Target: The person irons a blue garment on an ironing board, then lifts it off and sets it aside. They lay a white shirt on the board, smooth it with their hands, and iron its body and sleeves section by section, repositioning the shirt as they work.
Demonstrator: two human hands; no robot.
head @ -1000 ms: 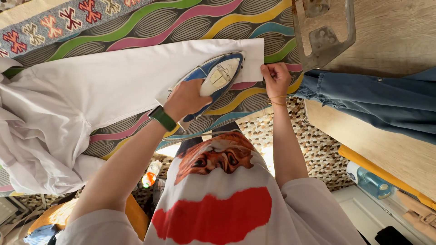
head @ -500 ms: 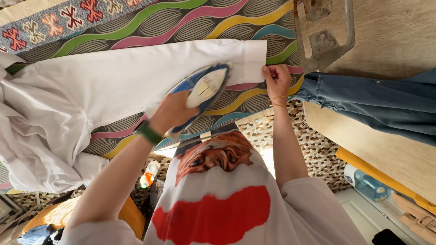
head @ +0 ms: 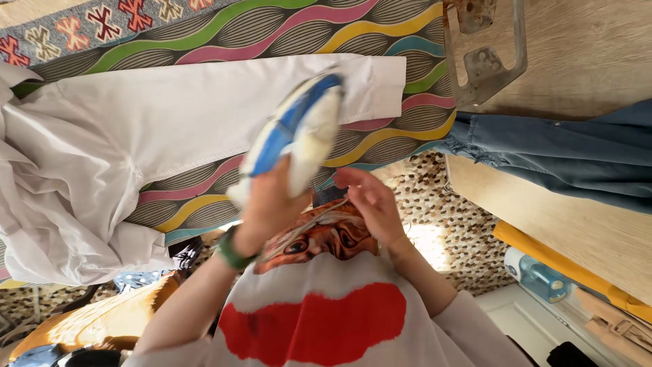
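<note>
The left hand (head: 268, 204) grips the heavy, rigid steam iron (head: 295, 132) by its handle, lifted at twelve o'clock of the open right hand (head: 370, 200).

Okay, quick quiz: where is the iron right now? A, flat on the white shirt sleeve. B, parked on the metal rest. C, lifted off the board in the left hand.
C: the left hand holds the iron tilted up, clear of the white shirt.
</note>
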